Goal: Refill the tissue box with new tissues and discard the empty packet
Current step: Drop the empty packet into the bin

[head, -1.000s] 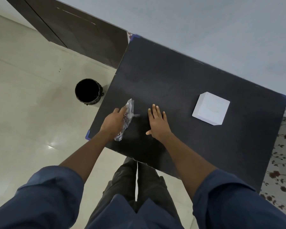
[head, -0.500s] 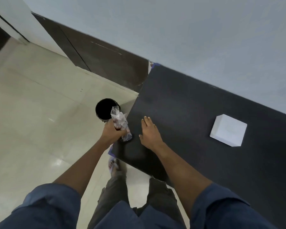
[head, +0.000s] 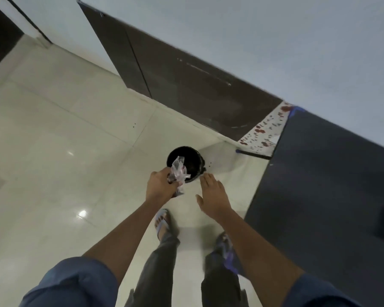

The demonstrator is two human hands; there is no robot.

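My left hand (head: 161,187) grips the crumpled, clear empty packet (head: 179,170), holding it over the near rim of the round black bin (head: 191,159) that stands on the floor. My right hand (head: 213,196) hovers open with fingers spread, just right of the bin and above the floor, holding nothing. The white tissue box is out of view.
The black table (head: 319,185) fills the right side, its left edge close to my right hand. A dark wooden panel (head: 186,85) runs along the wall behind the bin. Flowered cloth (head: 264,134) lies at the table's far corner. My feet stand on pale tiles (head: 64,173).
I have stepped left, away from the table. My left hand carried the packet from the table edge to over the bin. My right hand lifted off the table. The tissue box left the view.
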